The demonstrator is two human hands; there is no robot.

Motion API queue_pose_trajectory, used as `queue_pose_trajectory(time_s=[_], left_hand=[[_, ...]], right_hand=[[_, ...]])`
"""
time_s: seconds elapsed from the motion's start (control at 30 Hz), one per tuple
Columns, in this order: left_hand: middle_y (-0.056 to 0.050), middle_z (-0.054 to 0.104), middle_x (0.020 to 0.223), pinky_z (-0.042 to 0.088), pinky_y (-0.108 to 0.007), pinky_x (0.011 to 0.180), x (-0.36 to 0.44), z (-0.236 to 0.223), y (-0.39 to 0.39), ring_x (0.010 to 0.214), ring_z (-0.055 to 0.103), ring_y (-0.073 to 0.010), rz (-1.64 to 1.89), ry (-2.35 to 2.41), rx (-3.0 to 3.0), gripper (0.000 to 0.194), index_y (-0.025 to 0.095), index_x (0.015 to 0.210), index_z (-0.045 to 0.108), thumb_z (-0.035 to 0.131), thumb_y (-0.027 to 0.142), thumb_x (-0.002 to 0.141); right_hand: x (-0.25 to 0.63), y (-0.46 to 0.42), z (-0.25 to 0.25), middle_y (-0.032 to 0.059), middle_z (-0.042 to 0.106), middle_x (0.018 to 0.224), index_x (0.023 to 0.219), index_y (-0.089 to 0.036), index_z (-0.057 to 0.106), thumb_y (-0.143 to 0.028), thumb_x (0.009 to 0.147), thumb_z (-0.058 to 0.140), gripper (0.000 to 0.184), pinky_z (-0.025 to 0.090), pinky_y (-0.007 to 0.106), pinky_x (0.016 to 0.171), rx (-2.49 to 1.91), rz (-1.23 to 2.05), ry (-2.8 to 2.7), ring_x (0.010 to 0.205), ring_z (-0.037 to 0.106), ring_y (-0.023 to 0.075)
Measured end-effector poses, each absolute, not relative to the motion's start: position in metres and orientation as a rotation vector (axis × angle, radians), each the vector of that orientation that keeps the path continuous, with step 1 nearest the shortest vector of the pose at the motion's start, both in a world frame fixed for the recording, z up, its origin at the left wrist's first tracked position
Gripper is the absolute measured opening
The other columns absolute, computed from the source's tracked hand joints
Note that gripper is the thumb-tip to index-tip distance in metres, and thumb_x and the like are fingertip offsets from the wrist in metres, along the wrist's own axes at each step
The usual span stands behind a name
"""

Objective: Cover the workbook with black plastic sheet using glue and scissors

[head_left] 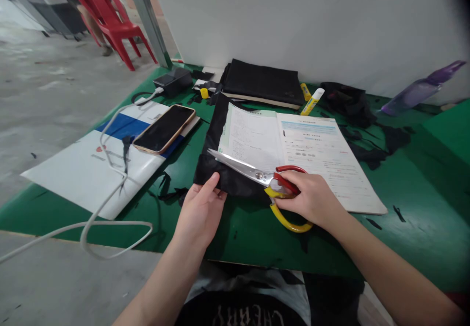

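Observation:
In my right hand (312, 196) is a pair of scissors (246, 169) with one red and one yellow handle. Their blades look closed and point left, lying over the near edge of a black cloth (235, 181). My left hand (205, 203) pinches that cloth at its near left corner, thumb on top and fingers underneath. An open booklet (312, 145) with printed pages rests on the cloth, which shows along the booklet's left and near left edges. Whether the blade tips touch the cloth or the page, I cannot tell.
Left on the green table (242, 228) lie a phone (165, 128), a white and blue folder (91, 169), a white cable (110, 223) and a black adapter (172, 81). Behind are a black-covered book (262, 82), a glue stick (312, 102), black scraps (348, 103) and a purple bottle (414, 91).

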State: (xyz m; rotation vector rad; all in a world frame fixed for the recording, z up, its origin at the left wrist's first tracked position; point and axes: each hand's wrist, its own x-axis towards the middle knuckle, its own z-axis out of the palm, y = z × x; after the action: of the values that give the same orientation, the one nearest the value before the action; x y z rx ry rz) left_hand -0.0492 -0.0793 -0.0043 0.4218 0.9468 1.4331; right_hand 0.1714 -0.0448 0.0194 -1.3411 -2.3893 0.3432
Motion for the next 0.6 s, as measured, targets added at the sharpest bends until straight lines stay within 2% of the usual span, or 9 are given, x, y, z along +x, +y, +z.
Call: queue_pose_trajectory(time_s=[0.13,0.27,0.37,0.5,0.6], left_hand=[[0.0,0.063,0.126,0.052,-0.037,0.094,-0.05,-0.006,-0.079,0.12,0.056,-0.0252,1.425,0.974,0.445,0.022,0.031,0.106,0.064,0.062,0.034,0.084],[-0.003,0.065,0.121,0.052,-0.04,0.095,-0.05,-0.007,-0.077,0.118,0.058,-0.0259,1.424,0.988,0.439,0.021,0.029,0.103,0.065,0.063,0.036,0.083],[-0.004,0.068,0.111,0.05,-0.041,0.097,-0.05,-0.008,-0.077,0.117,0.058,-0.0255,1.452,1.025,0.411,0.016,0.027,0.095,0.066,0.065,0.036,0.082],[-0.002,0.07,0.099,0.048,-0.04,0.099,-0.047,-0.001,-0.083,0.116,0.058,-0.0246,1.453,1.126,0.459,0.016,0.026,0.089,0.064,0.068,0.037,0.078],[-0.002,0.07,0.087,0.047,-0.039,0.101,-0.041,0.005,-0.091,0.114,0.06,-0.0236,1.371,1.159,0.508,0.011,0.025,0.079,0.063,0.069,0.033,0.076]], right_hand=[[0.177,-0.047,0.022,0.0038,0.067,0.077,0.089,-0.02,0.063,-0.038,0.074,0.065,0.024,0.048,0.03,0.058,-1.397,0.331,-2.254,0.064,0.061,0.0179],[0.183,-0.045,0.023,0.0053,0.066,0.082,0.096,-0.021,0.061,-0.041,0.072,0.067,0.032,0.051,0.032,0.06,-1.465,0.372,-2.042,0.068,0.062,0.0199],[0.189,-0.041,0.023,0.0044,0.062,0.081,0.098,-0.02,0.059,-0.038,0.072,0.068,0.033,0.053,0.032,0.061,-1.474,0.551,-1.847,0.067,0.061,0.0182],[0.197,-0.035,0.024,0.0016,0.056,0.077,0.096,-0.02,0.057,-0.03,0.072,0.067,0.028,0.055,0.035,0.072,-1.449,0.772,-1.718,0.073,0.061,0.0178],[0.203,-0.031,0.024,0.0025,0.06,0.08,0.097,-0.02,0.059,-0.023,0.071,0.063,0.027,0.056,0.036,0.075,-1.427,0.981,-1.636,0.081,0.064,0.0202]])
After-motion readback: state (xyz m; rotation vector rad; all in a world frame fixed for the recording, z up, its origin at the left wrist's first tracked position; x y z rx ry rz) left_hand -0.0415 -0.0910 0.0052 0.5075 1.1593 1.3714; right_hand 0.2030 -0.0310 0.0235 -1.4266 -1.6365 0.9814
